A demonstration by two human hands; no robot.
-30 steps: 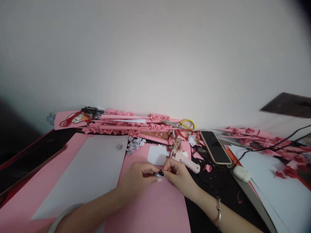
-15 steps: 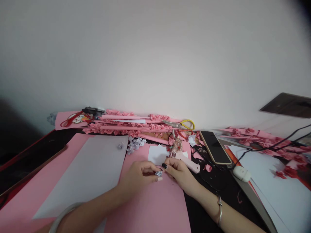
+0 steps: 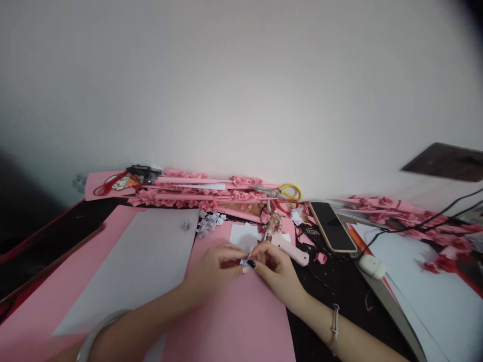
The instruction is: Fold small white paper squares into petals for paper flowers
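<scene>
A small pale-blue paper flower (image 3: 243,262) is pinched between the fingertips and thumb of my left hand (image 3: 211,269). My right hand (image 3: 278,274) meets it from the other side, its black-nailed thumb and forefinger closed on the flower's edge. Both hands hover over a large pink paper sheet (image 3: 241,322). Just beyond the fingertips lies a small white paper piece (image 3: 243,234). A pale pink glue gun (image 3: 290,250) rests behind my right hand. Several finished pale flowers (image 3: 209,221) sit in a heap behind my left hand. Fingers partly cover the held flower.
Along the wall lie pink paper flower stems (image 3: 181,196) and yellow-handled scissors (image 3: 279,192). To the right are a phone (image 3: 332,226), a white earbud case (image 3: 372,266), black cables (image 3: 407,231) and white sheets (image 3: 415,281). A whitish sheet (image 3: 139,266) spreads out at left.
My right hand has come in to the left, and its thumb now overlaps the flower. The gap between the two hands' fingertips has closed.
</scene>
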